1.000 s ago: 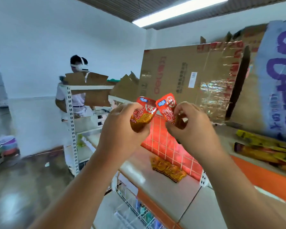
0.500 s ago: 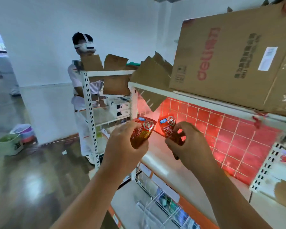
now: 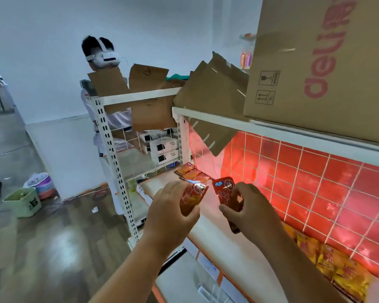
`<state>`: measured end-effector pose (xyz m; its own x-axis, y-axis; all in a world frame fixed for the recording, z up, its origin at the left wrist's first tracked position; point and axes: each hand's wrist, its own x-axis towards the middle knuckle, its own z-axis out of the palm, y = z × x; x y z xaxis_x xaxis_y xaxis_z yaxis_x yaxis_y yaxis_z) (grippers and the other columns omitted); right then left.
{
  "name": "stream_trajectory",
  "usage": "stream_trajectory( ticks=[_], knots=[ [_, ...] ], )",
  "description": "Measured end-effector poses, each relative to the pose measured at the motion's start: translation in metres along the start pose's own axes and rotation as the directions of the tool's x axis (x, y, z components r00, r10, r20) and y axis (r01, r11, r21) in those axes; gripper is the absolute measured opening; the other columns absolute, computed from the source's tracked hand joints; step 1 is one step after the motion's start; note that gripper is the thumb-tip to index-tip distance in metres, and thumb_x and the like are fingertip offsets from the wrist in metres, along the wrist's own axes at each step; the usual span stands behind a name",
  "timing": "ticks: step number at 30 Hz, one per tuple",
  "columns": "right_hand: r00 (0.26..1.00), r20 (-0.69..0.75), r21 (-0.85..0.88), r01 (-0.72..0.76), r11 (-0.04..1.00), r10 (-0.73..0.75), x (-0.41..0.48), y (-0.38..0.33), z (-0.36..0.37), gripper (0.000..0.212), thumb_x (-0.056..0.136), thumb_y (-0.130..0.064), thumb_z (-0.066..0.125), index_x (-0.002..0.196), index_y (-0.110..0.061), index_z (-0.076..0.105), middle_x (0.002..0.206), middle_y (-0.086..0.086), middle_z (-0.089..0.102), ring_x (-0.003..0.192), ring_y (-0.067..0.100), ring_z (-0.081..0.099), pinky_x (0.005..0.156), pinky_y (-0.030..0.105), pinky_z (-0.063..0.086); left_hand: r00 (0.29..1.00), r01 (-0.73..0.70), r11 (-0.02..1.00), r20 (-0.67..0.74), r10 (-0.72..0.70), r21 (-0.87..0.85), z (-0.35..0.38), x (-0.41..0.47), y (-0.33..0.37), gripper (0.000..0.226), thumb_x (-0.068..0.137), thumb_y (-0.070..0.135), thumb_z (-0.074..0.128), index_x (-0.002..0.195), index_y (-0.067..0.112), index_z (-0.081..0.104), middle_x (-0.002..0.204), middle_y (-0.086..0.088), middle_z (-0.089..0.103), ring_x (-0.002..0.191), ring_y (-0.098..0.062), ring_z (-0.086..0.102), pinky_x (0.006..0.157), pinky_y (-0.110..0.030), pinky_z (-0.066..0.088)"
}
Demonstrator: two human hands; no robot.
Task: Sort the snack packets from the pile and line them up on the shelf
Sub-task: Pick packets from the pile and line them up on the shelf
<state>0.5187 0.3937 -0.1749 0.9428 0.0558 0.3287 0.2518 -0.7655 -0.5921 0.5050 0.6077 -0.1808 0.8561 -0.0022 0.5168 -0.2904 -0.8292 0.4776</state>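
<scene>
My left hand (image 3: 173, 212) grips a red and orange snack packet (image 3: 192, 196) upright above the white shelf board (image 3: 214, 235). Beside it, my right hand (image 3: 253, 209) pinches a second red packet (image 3: 224, 190) by its lower half. Both packets hover over the shelf's left part, just short of a short row of red packets (image 3: 192, 172) lying at the shelf's far left end. A row of yellow packets (image 3: 337, 265) lies along the back of the same shelf at the right.
A red-lit wire grid (image 3: 315, 182) backs the shelf. Above it sits a big cardboard box (image 3: 315, 68) and loose cardboard flaps (image 3: 212, 95). A person in a headset (image 3: 103, 57) stands behind the neighbouring white rack (image 3: 109, 136). Bins (image 3: 24, 201) stand on the floor at left.
My view has swung left and down along the shelf. Both hands have carried their packets lower and closer to the shelf's left end, where the red row has come into sight.
</scene>
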Motion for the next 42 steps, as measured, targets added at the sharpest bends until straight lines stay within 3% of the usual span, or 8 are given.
stream_trajectory(
  ticks=[7, 11, 16, 22, 27, 31, 34, 42],
  knots=[
    [0.991, 0.09, -0.083, -0.094, 0.992, 0.102, 0.068, 0.047, 0.041, 0.036, 0.08, -0.055, 0.07, 0.091, -0.032, 0.045, 0.096, -0.007, 0.051, 0.081, 0.014, 0.054, 0.066, 0.033, 0.042, 0.991, 0.033, 0.999, 0.129, -0.038, 0.042, 0.068, 0.055, -0.038, 0.053, 0.084, 0.048, 0.067, 0.134, 0.032, 0.056, 0.126, 0.012, 0.059, 0.11, -0.011, 0.051, 0.089, -0.021, 0.04],
    [0.978, 0.144, -0.139, -0.13, 0.982, 0.15, 0.088, 0.066, 0.076, 0.047, 0.08, -0.053, 0.071, 0.116, -0.029, 0.055, 0.106, -0.007, 0.059, 0.09, 0.015, 0.058, 0.069, 0.029, 0.042, 0.973, 0.032, 0.998, 0.226, -0.041, 0.047, 0.104, 0.077, -0.064, 0.054, 0.084, 0.048, 0.065, 0.135, 0.033, 0.055, 0.128, 0.012, 0.058, 0.113, -0.013, 0.052, 0.09, -0.019, 0.038],
    [0.939, 0.196, -0.257, -0.23, 0.938, 0.284, 0.11, 0.083, 0.12, 0.051, 0.082, -0.055, 0.068, 0.124, -0.028, 0.054, 0.11, -0.005, 0.06, 0.086, 0.012, 0.055, 0.068, 0.021, 0.044, 0.937, 0.018, 1.0, 0.348, -0.025, 0.024, 0.154, 0.096, -0.106, 0.05, 0.085, 0.051, 0.063, 0.133, 0.039, 0.056, 0.126, 0.015, 0.06, 0.109, -0.011, 0.054, 0.09, -0.028, 0.053],
    [0.847, 0.177, -0.272, -0.447, 0.852, 0.501, 0.134, 0.1, 0.176, 0.04, 0.079, -0.07, 0.045, 0.104, -0.039, 0.051, 0.09, -0.009, 0.056, 0.078, 0.008, 0.059, 0.064, 0.025, 0.046, 0.891, -0.138, 0.99, 0.433, 0.135, -0.026, 0.228, 0.129, -0.159, 0.046, 0.089, 0.073, 0.05, 0.101, 0.032, 0.067, 0.093, 0.013, 0.066, 0.082, -0.008, 0.062, 0.075, -0.023, 0.055],
    [0.741, 0.078, -0.349, -0.607, 0.714, 0.667, 0.155, 0.103, 0.207, 0.039, 0.084, -0.062, 0.049, 0.107, -0.031, 0.047, 0.098, -0.003, 0.05, 0.079, 0.012, 0.057, 0.063, 0.024, 0.041, 0.867, -0.262, 0.958, 0.407, 0.288, -0.121, 0.263, 0.151, -0.188, 0.044, 0.09, 0.054, 0.061, 0.105, 0.015, 0.076, 0.098, -0.003, 0.073, 0.085, -0.019, 0.067, 0.073, -0.031, 0.061],
    [0.733, 0.01, -0.407, -0.619, 0.672, 0.681, 0.157, 0.095, 0.212, 0.038, 0.099, -0.052, 0.048, 0.127, -0.026, 0.051, 0.132, 0.002, 0.048, 0.113, 0.023, 0.056, 0.09, 0.035, 0.051, 0.78, -0.452, 0.865, 0.374, 0.501, -0.217, 0.264, 0.172, -0.206, 0.039, 0.089, 0.046, 0.057, 0.112, 0.019, 0.073, 0.109, -0.002, 0.071, 0.098, -0.022, 0.065, 0.083, -0.035, 0.059],
    [0.755, -0.02, -0.483, -0.581, 0.655, 0.655, 0.137, 0.091, 0.215, 0.052, 0.102, -0.06, 0.03, 0.148, -0.036, 0.037, 0.157, -0.006, 0.029, 0.132, 0.017, 0.044, 0.106, 0.03, 0.042, 0.652, -0.606, 0.775, 0.447, 0.612, -0.177, 0.262, 0.183, -0.219, 0.035, 0.095, 0.049, 0.05, 0.118, 0.027, 0.066, 0.117, 0.004, 0.066, 0.112, -0.025, 0.059, 0.095, -0.047, 0.049],
    [0.78, -0.029, -0.468, -0.563, 0.681, 0.625, 0.134, 0.116, 0.241, 0.076, 0.088, -0.07, 0.01, 0.156, -0.04, 0.026, 0.167, -0.01, 0.016, 0.154, 0.024, 0.012, 0.122, 0.04, 0.009, 0.586, -0.645, 0.76, 0.588, 0.558, -0.078, 0.296, 0.218, -0.227, 0.055, 0.101, 0.052, 0.025, 0.137, 0.028, 0.058, 0.14, 0.004, 0.057, 0.132, -0.03, 0.05, 0.112, -0.059, 0.032]
  ],
)
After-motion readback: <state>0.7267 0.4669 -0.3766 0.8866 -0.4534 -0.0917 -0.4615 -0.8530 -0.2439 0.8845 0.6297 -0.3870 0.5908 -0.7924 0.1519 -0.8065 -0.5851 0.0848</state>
